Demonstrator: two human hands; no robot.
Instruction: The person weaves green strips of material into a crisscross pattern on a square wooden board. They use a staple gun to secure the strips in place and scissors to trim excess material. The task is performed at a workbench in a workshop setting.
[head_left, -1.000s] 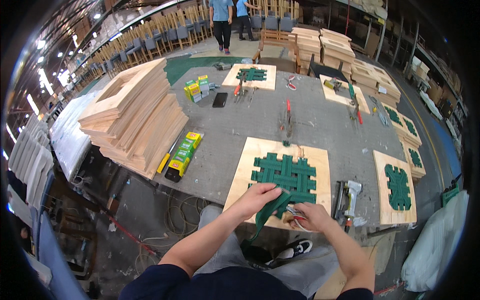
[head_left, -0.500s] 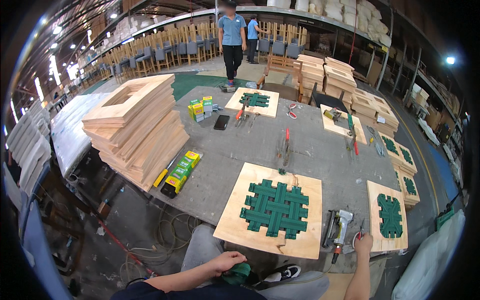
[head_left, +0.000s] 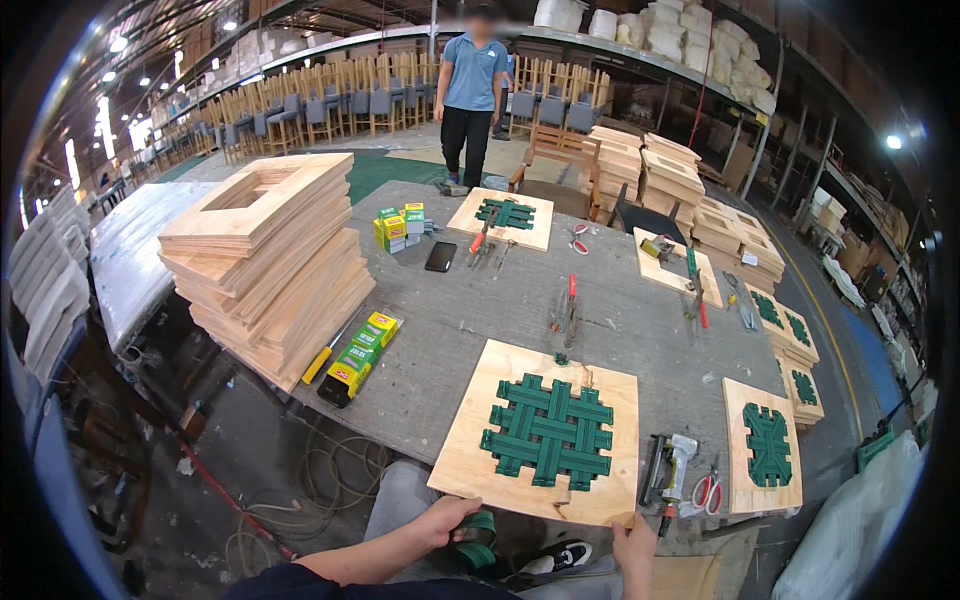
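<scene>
In front of me a square plywood board (head_left: 462, 459) carries a lattice of woven green webbing straps (head_left: 550, 430) across its middle. My left hand (head_left: 447, 519) is closed at the board's near left edge, with a loop of green webbing (head_left: 478, 541) hanging beside its fingers. At the near right corner my right hand (head_left: 633, 548) grips the same board, thumb on top and the other fingers mostly hidden. Just right of the board lie a staple gun (head_left: 674, 474) and red-handled scissors (head_left: 707, 491), both untouched.
A tall stack of wooden frames (head_left: 270, 270) stands on the left, near a yellow-green box (head_left: 362, 358) and a phone (head_left: 440, 257). Another webbed board (head_left: 742, 480) lies at the right edge. Farther off are pliers (head_left: 571, 310) and a standing person (head_left: 472, 85) beyond the table.
My right hand has left the scissors and moved left onto the board's corner. My left hand has come up to the board's near edge. The person beyond the table has come closer.
</scene>
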